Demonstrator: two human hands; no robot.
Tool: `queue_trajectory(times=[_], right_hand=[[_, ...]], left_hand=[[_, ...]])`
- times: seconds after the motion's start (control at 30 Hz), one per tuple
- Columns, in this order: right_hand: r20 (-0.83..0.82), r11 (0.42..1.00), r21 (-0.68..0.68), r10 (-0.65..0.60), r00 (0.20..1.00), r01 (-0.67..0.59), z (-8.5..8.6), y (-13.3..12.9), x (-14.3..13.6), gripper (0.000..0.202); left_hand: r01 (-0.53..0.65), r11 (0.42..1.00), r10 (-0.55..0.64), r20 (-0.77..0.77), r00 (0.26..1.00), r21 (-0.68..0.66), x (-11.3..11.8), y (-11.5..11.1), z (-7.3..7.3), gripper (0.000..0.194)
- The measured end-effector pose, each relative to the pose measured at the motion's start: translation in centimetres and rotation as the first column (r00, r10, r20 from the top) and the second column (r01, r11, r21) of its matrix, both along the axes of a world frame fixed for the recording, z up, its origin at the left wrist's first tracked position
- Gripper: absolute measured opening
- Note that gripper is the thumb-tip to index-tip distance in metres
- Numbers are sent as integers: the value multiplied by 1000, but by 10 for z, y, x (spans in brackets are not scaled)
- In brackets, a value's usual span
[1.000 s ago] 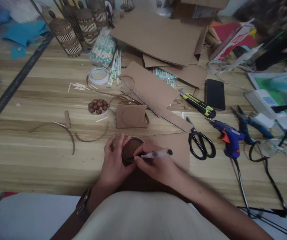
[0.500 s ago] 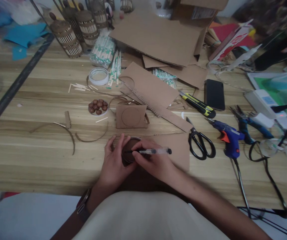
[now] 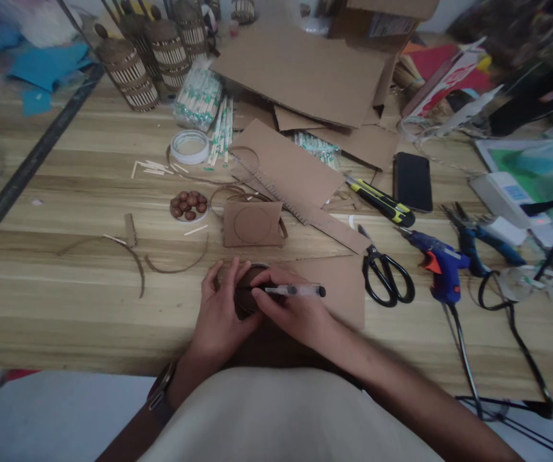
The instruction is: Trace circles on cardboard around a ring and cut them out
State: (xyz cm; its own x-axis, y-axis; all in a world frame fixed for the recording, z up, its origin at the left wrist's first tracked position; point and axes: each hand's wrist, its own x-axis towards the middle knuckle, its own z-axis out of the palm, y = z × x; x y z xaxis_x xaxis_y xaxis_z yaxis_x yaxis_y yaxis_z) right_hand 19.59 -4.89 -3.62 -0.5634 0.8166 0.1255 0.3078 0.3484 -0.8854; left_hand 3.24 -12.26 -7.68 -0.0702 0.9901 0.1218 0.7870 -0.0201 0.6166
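My left hand (image 3: 219, 316) grips the edge of a thin-rimmed round ring (image 3: 259, 265) close to the table's front, thumb and fingers on either side. Inside the rim shows dark brown cardboard. My right hand (image 3: 293, 311) pinches a pen (image 3: 308, 290) with a clear barrel and black end, its tip inside the ring. The exact tip contact is too dark to see. Just beyond the hands lies a small cardboard piece (image 3: 252, 224) with a circle drawn on it. A flat cardboard sheet (image 3: 339, 289) lies to the right, partly under my right hand.
Scissors (image 3: 387, 273), a blue glue gun (image 3: 442, 263), pliers (image 3: 485, 240), a yellow-black cutter (image 3: 381, 201) and a phone (image 3: 412, 181) lie right. Ahead are a ruler (image 3: 276, 192), a tape roll (image 3: 190, 147), a dish of brown balls (image 3: 188, 206) and stacked cardboard (image 3: 300, 74).
The pen and my right hand have shifted slightly to the left within the ring. My left hand keeps its place and its grip.
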Motion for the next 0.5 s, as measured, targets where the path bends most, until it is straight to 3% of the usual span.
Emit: queue_trajectory(times=[0.5], right_hand=[[33, 1000, 11, -19, 999, 19, -1, -1, 0, 9]], left_hand=[[-29, 999, 29, -2, 1000, -46, 1, 0, 1, 92]])
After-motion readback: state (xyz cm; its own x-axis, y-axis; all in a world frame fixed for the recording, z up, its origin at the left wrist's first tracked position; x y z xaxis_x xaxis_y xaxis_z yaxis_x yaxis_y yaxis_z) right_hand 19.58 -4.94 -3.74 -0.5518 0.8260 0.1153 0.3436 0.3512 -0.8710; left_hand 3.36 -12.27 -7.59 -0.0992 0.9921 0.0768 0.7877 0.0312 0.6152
